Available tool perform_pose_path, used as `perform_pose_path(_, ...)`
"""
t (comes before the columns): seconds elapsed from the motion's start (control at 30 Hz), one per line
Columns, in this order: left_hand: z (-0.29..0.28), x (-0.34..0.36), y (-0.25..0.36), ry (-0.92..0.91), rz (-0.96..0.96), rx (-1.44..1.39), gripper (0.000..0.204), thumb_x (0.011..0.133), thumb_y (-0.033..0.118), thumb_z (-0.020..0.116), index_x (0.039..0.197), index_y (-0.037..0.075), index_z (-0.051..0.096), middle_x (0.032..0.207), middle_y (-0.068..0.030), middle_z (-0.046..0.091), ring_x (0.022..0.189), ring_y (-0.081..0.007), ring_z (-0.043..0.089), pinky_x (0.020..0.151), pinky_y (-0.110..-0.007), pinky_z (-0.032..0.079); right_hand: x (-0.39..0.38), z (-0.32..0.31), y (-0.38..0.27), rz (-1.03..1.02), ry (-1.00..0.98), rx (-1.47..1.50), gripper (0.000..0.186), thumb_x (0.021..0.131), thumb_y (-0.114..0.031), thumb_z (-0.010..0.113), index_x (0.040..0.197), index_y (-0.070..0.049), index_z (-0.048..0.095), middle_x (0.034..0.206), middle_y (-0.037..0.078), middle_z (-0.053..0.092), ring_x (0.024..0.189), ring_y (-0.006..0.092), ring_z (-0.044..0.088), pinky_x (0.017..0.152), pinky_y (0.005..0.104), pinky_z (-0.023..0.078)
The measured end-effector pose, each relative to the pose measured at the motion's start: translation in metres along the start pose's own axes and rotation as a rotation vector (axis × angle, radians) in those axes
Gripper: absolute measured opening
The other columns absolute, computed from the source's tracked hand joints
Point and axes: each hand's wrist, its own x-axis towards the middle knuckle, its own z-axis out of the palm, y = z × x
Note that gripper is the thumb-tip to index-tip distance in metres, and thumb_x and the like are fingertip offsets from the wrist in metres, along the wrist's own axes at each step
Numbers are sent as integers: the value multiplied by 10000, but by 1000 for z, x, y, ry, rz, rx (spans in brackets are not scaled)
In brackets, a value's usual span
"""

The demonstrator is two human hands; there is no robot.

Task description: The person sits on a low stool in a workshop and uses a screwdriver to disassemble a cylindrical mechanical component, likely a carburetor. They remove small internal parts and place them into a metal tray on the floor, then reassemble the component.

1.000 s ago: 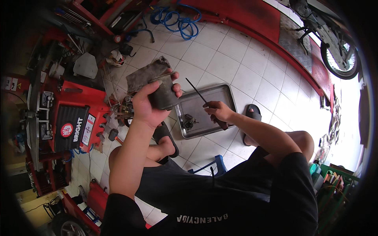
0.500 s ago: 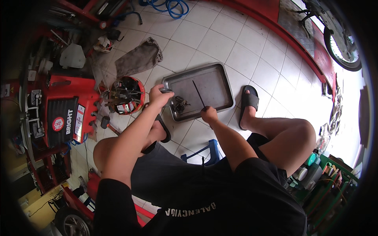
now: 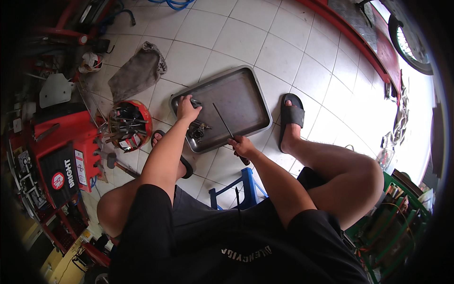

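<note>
left hand [image 3: 186, 110]: yours, clamped on a small dark part [image 3: 195, 102] at the tray [image 3: 246, 102] rim
right hand [image 3: 242, 146]: closed round screwdriver [image 3: 223, 122], shaft reaching over tray
carburetor [image 3: 197, 129]: in tray, just below left hand

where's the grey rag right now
In the head view the grey rag lies crumpled on the white tiled floor at upper left, just above the red tool bucket and left of the metal tray.

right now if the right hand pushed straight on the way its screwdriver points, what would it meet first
Probably the bare floor of the metal tray: the right hand aims the screwdriver up-left across it, passing right of the left hand. Depth is unclear.
</note>
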Motion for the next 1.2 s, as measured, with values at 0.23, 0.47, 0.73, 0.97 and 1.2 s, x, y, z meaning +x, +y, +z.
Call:
perform_pose_path(0.23, -10, -37, 4, 385, 179, -34, 570, 748, 212, 779, 1233, 22, 547, 1224, -163, 540, 1180, -368, 536, 1020, -448, 457, 12, -5, 7, -77, 39, 51, 557, 1013, -509, 546, 919, 29, 656, 692, 65, 591, 573, 159, 620, 548, 326, 527)
perform_pose_path(0.47, 31, -134, 1, 276, -57, 86, 615, 698, 253, 795, 1187, 41, 488, 1202, -173, 517, 1178, -366, 515, 1006, -447, 443, 6, -22, -21, -96, 167, 58, 513, 1032, -445, 516, 934, 25, 695, 652, 87, 625, 552, 190, 644, 564, 347, 532)
perform_pose_path(0.73, 35, -121, -10, 148, -82, 171, 495, 685, 330, 847, 1042, 32, 677, 1056, -145, 693, 977, -312, 667, 849, -422, 551, -24, -82, -91, -130, 189, -129, 485, 1015, -422, 532, 958, 23, 718, 686, 115, 668, 621, 221, 698, 648, 360, 563)
perform_pose_path(0.97, -117, -124, 21, -592, -265, -1396, 342, 924, 259, 665, 1158, 8, 662, 1103, -130, 708, 1086, -279, 664, 947, -497, 544, -101, -141, -244, -303, 34, -567, 553, 1007, -484, 489, 901, 3, 728, 734, 118, 687, 656, 219, 688, 675, 352, 568)
perform_pose_path(1.2, -308, -230, 107, -522, 238, -1976, 593, 997, 288, 478, 1419, -122, 402, 1376, -250, 525, 1308, -402, 505, 1148, -466, 417, -285, -108, -329, -714, -139, -33, 332, 1074, -239, 445, 1135, 35, 623, 758, 101, 649, 729, 179, 681, 687, 318, 536)
